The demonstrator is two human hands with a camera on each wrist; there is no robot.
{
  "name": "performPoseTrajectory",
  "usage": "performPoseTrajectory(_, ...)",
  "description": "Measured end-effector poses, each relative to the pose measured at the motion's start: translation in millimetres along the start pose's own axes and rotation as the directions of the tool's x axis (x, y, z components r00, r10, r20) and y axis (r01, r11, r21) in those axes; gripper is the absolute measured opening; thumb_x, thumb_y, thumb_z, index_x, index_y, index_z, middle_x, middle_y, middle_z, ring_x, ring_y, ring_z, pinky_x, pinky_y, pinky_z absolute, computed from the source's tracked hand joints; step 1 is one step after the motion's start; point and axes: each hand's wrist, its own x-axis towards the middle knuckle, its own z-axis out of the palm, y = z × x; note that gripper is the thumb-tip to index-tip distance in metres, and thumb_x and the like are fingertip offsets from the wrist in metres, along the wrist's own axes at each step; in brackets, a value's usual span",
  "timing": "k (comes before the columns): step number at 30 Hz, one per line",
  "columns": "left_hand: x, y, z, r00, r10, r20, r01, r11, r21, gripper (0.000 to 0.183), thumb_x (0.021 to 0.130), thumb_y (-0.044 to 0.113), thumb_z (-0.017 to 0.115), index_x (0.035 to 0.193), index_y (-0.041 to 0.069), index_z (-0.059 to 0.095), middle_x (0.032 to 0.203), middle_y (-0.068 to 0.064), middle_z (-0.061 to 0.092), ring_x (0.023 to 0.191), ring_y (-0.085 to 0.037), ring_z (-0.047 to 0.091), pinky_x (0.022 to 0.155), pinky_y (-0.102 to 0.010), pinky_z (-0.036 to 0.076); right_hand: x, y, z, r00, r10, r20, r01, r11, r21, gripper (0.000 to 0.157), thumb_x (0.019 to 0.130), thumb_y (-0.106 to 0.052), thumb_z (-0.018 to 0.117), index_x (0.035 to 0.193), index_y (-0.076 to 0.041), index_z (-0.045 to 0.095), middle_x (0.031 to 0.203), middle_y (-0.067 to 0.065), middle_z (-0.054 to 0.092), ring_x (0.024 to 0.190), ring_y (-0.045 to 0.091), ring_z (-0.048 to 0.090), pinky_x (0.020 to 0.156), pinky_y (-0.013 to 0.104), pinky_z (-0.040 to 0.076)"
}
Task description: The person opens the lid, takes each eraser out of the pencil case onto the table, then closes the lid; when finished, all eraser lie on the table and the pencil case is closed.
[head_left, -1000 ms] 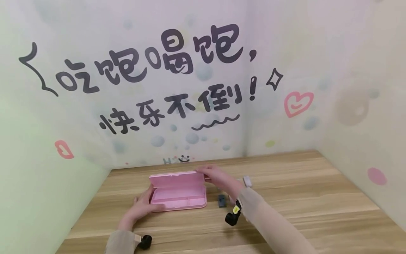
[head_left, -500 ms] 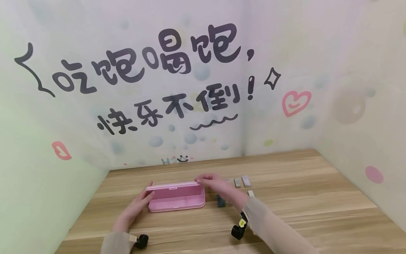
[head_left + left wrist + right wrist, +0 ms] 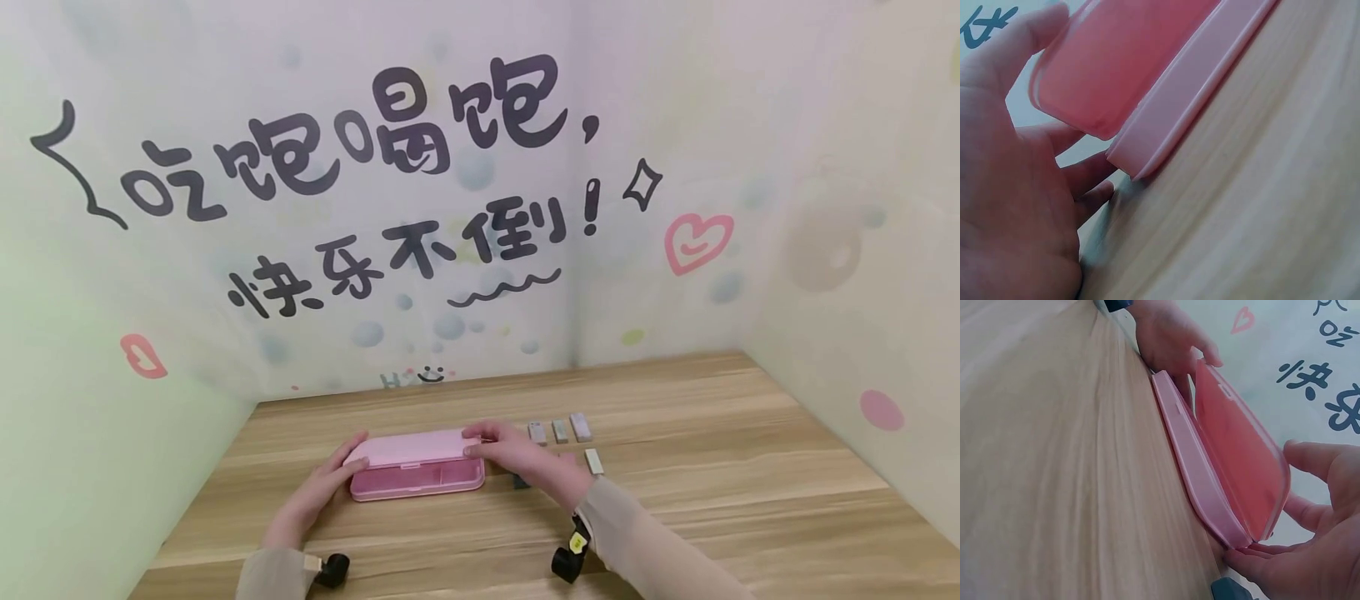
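Observation:
A pink pencil case (image 3: 417,482) lies on the wooden table, its hinged lid (image 3: 411,448) tilted partway down over the base. A gap along the front shows the inside, with a divider. My left hand (image 3: 324,483) holds the case's left end; in the left wrist view the thumb touches the lid edge and other fingers reach the base's end. My right hand (image 3: 517,457) holds the right end. In the right wrist view its thumb (image 3: 1310,455) is at the lid's edge, with fingers behind the lid and by the base's corner.
Right of the case lie small blocks: a pale one (image 3: 537,432), a greyish one (image 3: 559,431), a lilac one (image 3: 581,427) and a whitish one (image 3: 594,461). A dark block (image 3: 1230,589) sits near the case's corner, partly hidden by my right hand. Printed walls (image 3: 480,333) enclose the table.
The lid has swung from nearly upright down toward the front, narrowing the opening. My left hand has shifted from the front corner up to the lid's left end; the right hand has lowered with the lid.

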Motion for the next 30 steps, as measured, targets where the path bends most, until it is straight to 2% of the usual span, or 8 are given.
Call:
performPoseTrajectory(1,0.2,0.0,0.2,1.000,-0.001,0.002,0.001,1.000,-0.012,0.070,0.095,0.034,0.060,0.154,0.016,0.028,0.161,-0.014,0.009,0.146,-0.037,0.000,0.112,-0.060,0.001,-1,0,0.4,1.000,-0.003,0.003,0.003,1.000,-0.010,0.035,0.090,-0.024,0.068,0.122,-0.008,0.064,0.132,0.014,0.055,0.127,0.035,0.045,0.105,0.051,0.034)
performPoseTrajectory(5,0.9,0.0,0.1,1.000,-0.001,0.020,0.001,1.000,-0.004,0.075,0.092,0.029,0.065,0.155,0.015,0.026,0.161,-0.016,0.008,0.146,-0.036,-0.001,0.113,-0.059,0.001,-4,-1,2.6,1.000,-0.016,0.003,0.017,0.998,-0.057,0.036,0.088,-0.020,0.070,0.121,-0.007,0.064,0.130,0.014,0.055,0.120,0.031,0.048,0.099,0.048,0.040)
performPoseTrajectory(9,2.3,-0.6,-0.9,0.999,0.007,0.033,-0.009,0.997,0.074,0.081,0.090,0.030,0.067,0.155,0.013,0.023,0.160,-0.017,0.009,0.146,-0.038,-0.001,0.109,-0.062,-0.010,-5,0,5.4,1.000,-0.025,-0.013,0.024,0.992,-0.124,0.037,0.085,-0.018,0.073,0.120,-0.007,0.065,0.125,0.013,0.058,0.112,0.026,0.050,0.096,0.046,0.041)
performPoseTrajectory(12,3.8,-1.8,-1.7,0.999,0.012,0.035,-0.016,0.992,0.126,0.084,0.088,0.030,0.069,0.155,0.013,0.022,0.160,-0.017,0.010,0.145,-0.039,-0.001,0.106,-0.063,-0.016,-6,3,7.3,0.999,-0.029,-0.025,0.025,0.987,-0.156,0.036,0.085,-0.018,0.074,0.119,-0.009,0.065,0.127,0.013,0.058,0.116,0.027,0.050,0.101,0.049,0.039)
performPoseTrajectory(14,4.5,-2.7,-1.9,0.999,0.018,0.034,-0.023,0.989,0.144,0.084,0.087,0.030,0.071,0.155,0.013,0.025,0.160,-0.017,0.013,0.145,-0.041,0.000,0.106,-0.064,-0.015,-6,4,8.1,0.999,-0.036,-0.029,0.031,0.986,-0.165,0.036,0.084,-0.017,0.074,0.118,-0.009,0.065,0.128,0.014,0.057,0.120,0.030,0.050,0.103,0.051,0.037)
performPoseTrajectory(18,5.3,-3.1,-1.4,0.998,0.049,0.034,-0.054,0.985,0.164,0.078,0.086,0.028,0.072,0.152,0.015,0.033,0.158,-0.017,0.021,0.145,-0.041,0.007,0.106,-0.065,-0.014,-7,5,9.5,0.997,-0.065,-0.028,0.059,0.982,-0.180,0.035,0.084,-0.014,0.074,0.118,-0.007,0.065,0.129,0.016,0.057,0.121,0.031,0.050,0.103,0.051,0.037)
performPoseTrajectory(23,4.8,-2.9,-0.4,0.992,0.115,0.042,-0.121,0.973,0.197,0.068,0.084,0.025,0.073,0.146,0.015,0.045,0.154,-0.020,0.030,0.143,-0.042,0.016,0.103,-0.068,-0.016,-6,7,10.6,0.996,-0.090,-0.028,0.082,0.973,-0.216,0.032,0.085,-0.015,0.074,0.115,-0.007,0.066,0.126,0.013,0.058,0.114,0.026,0.051,0.101,0.049,0.039)
performPoseTrajectory(30,5.2,-1.5,0.1,0.991,0.125,0.052,-0.134,0.963,0.235,0.057,0.088,0.029,0.069,0.141,0.015,0.052,0.154,-0.021,0.029,0.144,-0.043,0.010,0.101,-0.069,-0.018,-6,8,11.7,0.994,-0.105,-0.028,0.096,0.966,-0.239,0.030,0.085,-0.014,0.074,0.113,-0.007,0.067,0.118,0.009,0.060,0.100,0.021,0.049,0.090,0.041,0.042)
